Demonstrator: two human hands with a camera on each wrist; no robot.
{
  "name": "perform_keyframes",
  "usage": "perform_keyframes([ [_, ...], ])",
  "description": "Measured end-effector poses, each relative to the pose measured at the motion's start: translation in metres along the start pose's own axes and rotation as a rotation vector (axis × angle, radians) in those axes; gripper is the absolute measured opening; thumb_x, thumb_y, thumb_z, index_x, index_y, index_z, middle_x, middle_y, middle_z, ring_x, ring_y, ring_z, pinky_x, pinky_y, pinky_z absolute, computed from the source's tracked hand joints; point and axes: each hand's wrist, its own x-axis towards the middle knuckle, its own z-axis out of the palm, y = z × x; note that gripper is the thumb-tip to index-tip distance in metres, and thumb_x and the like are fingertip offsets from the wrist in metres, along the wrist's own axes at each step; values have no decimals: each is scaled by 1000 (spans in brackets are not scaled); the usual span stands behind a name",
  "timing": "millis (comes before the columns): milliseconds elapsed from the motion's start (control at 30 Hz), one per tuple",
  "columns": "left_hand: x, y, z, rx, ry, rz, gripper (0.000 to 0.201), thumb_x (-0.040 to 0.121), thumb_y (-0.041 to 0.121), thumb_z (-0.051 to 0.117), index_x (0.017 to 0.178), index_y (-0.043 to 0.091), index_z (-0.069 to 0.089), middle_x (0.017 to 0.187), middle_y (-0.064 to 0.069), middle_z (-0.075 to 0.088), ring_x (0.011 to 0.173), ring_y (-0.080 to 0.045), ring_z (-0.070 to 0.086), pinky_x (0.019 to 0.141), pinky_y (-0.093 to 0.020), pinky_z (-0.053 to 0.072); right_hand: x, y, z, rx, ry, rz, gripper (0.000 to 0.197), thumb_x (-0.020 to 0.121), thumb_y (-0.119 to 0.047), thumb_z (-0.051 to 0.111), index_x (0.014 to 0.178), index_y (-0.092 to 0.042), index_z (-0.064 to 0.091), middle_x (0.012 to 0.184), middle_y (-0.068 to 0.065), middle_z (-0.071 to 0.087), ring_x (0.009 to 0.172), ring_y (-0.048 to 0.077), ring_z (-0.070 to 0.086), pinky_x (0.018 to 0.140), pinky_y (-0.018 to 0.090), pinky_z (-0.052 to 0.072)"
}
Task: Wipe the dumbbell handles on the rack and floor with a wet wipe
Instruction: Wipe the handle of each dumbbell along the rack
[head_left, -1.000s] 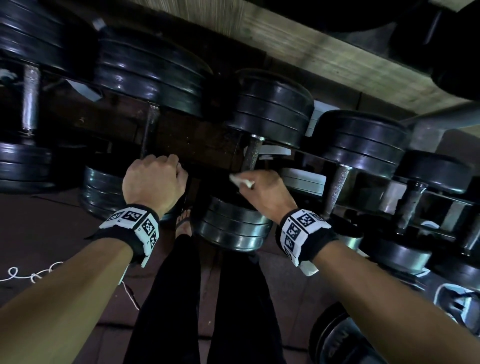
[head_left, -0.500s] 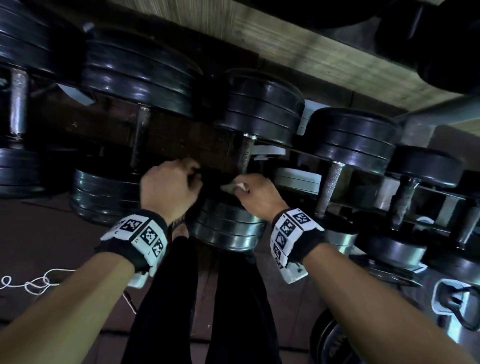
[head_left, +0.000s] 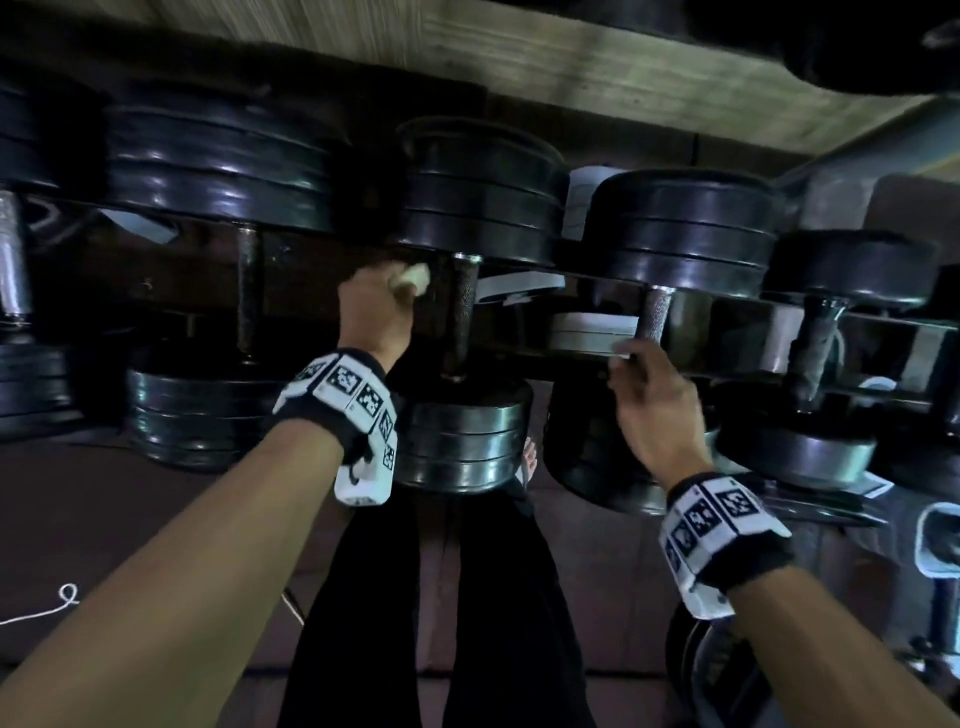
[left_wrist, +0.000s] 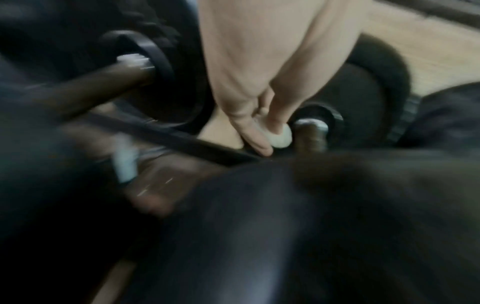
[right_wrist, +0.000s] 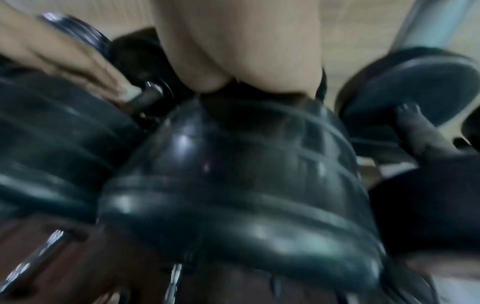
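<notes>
Wet wipe balled up in the left hand, up by the rack

Left hand (head_left: 375, 306) pinches the wet wipe (head_left: 411, 275) just beside a dumbbell handle (head_left: 461, 312); right hand (head_left: 655, 410) has fingers curled on the next handle (head_left: 653, 317).

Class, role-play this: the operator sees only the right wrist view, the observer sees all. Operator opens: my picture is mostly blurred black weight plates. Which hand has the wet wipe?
Observer: The left hand pinches the wet wipe, balled up, at its fingertips.
Operator: Is it on a handle?
Observer: Left wrist view: it sits just beside the far end of the dark handle; contact unclear.
Operator: And my right hand?
Observer: Head view: the right hand reaches the near end of the next, silver knurled handle; grip unclear.
</notes>
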Motion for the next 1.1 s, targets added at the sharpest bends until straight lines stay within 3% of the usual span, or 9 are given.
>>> perform_keyframes([
  [100,3,17,12,-16,-71,79,18,95,4,57,104,6,72,103,-13,72,99,-24,66,84,-15,39,-10,25,5,-233,169,-68,28,99,-33,48,100,-14,69,87,20,72,81,42,66,79,46,50],
  [200,-9,20,19,6,-88,166,23,95,2,52,78,4,68,78,-13,70,75,-26,64,76,-33,51,-10,23,16,-244,299,-67,28,93,-32,52,86,-11,69,76,17,70,74,41,65,70,41,48],
  [367,-28,-5,22,192,-343,14,18,92,1,59,100,7,74,104,-10,74,95,-21,67,85,-22,48,-11,24,15,-226,375,-122,17,88,-23,61,77,-10,67,63,12,65,60,38,62,61,37,47],
  [467,-8,7,15,74,-245,6,20,93,8,59,77,11,70,86,-13,71,87,-26,67,72,-21,41,-10,26,17,-241,371,-121,19,87,-25,59,78,-10,66,64,13,64,61,38,62,62,37,46],
  [567,20,17,13,-74,-125,-10,29,89,7,58,65,22,58,85,-17,71,86,-33,70,85,-39,56,-8,28,18,-234,374,-127,20,87,-27,57,77,-11,65,65,13,65,63,38,62,63,38,46],
  [667,4,12,19,-14,-166,25,31,91,-1,54,69,18,62,78,-3,68,75,-12,62,80,-24,45,-8,30,18,-234,377,-143,26,87,-31,51,77,-11,65,65,14,65,63,38,63,62,38,46],
  [800,-21,-13,21,140,-439,40,23,88,-7,55,87,7,72,96,-8,73,92,-16,63,73,-16,39,-8,30,19,-230,384,-153,31,87,-33,47,77,-11,65,66,13,65,63,37,63,62,38,46],
  [967,26,-3,23,-287,-230,5,17,91,1,58,89,12,71,81,-4,69,79,-14,62,91,-40,55,-9,30,20,-218,413,-143,26,85,-29,51,76,-11,66,64,9,64,62,35,62,62,36,46],
  [1100,20,-10,32,-214,-234,46,19,94,-1,56,101,5,73,96,-4,71,91,-18,67,91,-32,53,-10,28,18,-211,465,-150,27,83,-29,51,75,-8,66,61,11,62,57,36,59,60,36,47],
])
